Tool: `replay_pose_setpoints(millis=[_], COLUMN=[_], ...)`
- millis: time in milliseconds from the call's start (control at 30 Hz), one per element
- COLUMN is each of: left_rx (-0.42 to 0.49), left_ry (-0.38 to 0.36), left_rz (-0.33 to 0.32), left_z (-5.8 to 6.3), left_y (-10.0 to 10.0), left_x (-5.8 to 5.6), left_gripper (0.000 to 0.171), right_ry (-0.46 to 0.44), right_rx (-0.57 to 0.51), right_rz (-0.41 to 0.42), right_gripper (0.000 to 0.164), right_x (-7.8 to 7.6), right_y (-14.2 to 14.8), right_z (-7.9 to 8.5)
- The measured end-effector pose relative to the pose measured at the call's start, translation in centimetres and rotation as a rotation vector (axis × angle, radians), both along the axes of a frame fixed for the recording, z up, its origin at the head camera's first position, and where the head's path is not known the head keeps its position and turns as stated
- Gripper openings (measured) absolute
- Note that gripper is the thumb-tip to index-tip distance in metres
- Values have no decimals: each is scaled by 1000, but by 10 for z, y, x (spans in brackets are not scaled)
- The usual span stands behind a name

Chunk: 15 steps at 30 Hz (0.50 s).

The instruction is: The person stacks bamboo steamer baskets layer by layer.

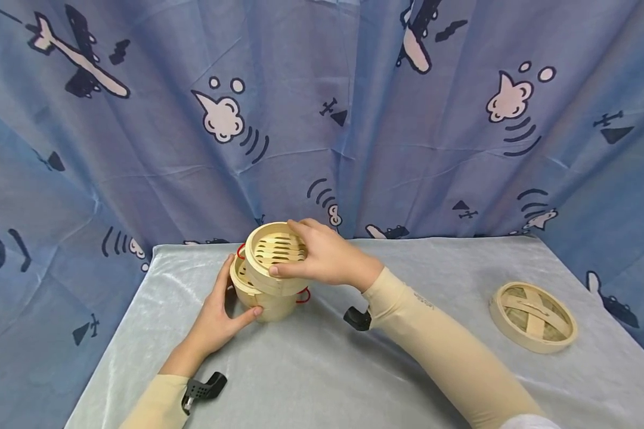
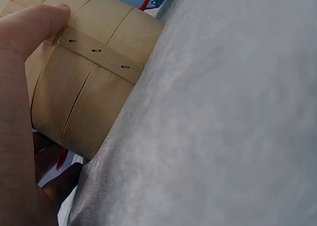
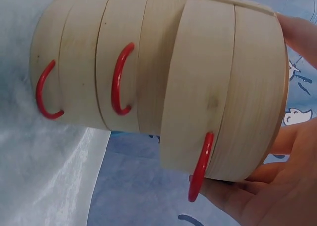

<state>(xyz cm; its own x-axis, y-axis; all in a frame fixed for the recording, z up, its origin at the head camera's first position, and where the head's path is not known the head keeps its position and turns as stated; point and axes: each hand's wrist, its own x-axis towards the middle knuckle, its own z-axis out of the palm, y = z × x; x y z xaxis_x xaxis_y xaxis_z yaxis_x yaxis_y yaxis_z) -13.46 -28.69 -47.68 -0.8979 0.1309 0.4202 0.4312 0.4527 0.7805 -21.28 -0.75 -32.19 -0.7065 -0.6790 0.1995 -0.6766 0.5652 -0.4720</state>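
Note:
My right hand (image 1: pixel 330 253) grips the rim of a round bamboo steamer basket (image 1: pixel 271 281), thumb on the near side and fingers across the far side. Slats with slots show inside it. This basket sits off-centre and slightly tilted over a stack of bamboo steamer baskets (image 1: pixel 273 308); whether it touches the stack I cannot tell. Two lower tiers with red handles (image 3: pixel 119 80) appear in the right wrist view. On the stack's left side my left hand (image 1: pixel 214 319) holds it, its thumb (image 2: pixel 47 18) against the near wall and fingers partly hidden behind.
A round bamboo lid (image 1: pixel 533 313) with crossed strips lies at the right of the table, which a pale grey cloth (image 1: pixel 322 381) covers. Behind the table hangs a blue curtain (image 1: pixel 300 119) with printed planes and clouds.

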Motion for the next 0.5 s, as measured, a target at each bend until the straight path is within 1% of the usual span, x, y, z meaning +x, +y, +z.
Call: replay_pose_setpoints(millis=[267, 500], left_rx=[15, -6], left_ry=[24, -11], left_rz=[-19, 8], left_z=[0, -1], left_y=[0, -1], left_x=[-2, -1], left_gripper=[125, 128], right_ry=[1, -22], right_rx=[19, 19], right_rz=[-21, -49], right_gripper=[112, 113], right_x=[0, 4], right_y=[-12, -24], right_z=[1, 2])
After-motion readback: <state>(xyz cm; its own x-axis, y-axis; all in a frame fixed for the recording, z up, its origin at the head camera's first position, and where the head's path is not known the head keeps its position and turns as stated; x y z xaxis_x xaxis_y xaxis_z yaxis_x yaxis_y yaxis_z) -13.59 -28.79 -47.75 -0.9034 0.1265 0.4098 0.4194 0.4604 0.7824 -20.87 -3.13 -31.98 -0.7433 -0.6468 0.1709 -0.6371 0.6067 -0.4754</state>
